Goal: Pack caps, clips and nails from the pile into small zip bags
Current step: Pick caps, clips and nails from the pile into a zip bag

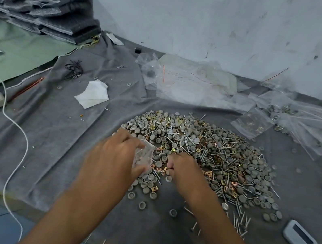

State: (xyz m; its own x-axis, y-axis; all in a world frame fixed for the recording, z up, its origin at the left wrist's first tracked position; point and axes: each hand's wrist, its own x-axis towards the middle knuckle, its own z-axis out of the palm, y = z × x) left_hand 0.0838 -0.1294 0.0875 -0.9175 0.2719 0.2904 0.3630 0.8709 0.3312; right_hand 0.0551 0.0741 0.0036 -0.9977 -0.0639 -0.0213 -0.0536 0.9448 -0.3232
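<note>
Grey cloth (53,125) covers the counter, with a scuffed pale wall (216,14) behind it.

Pile (204,152) of grey caps, brass-coloured clips and nails sits centre, spreading right and toward you. Loose caps and nails trail off its near edge.

Your left hand (116,157) holds a small zip bag (144,155) at the pile's near-left edge, fingers curled round it. A few grey caps appear to be inside already. Which way the mouth faces cannot be read for certain; it looks turned toward the right.

Your right hand (184,169) is just right of the bag, fingers curled down into the pile. It looks like a pinch on small pieces near a clip, but what the grip holds, if anything, is hidden under the fingers.

Key relation: the bag lies immediately left of the right hand, near but not touching. Pieces to be picked lie under and to the right of that hand. Judged next move is a short carry leftward into the bag, so the right hand is the nearer one for picking.

Nails lie at all angles, with no common long axis.

Filled and empty bags (251,123) lie far right, well apart from both hands.

A small grey device (300,238) sits near right.
</note>
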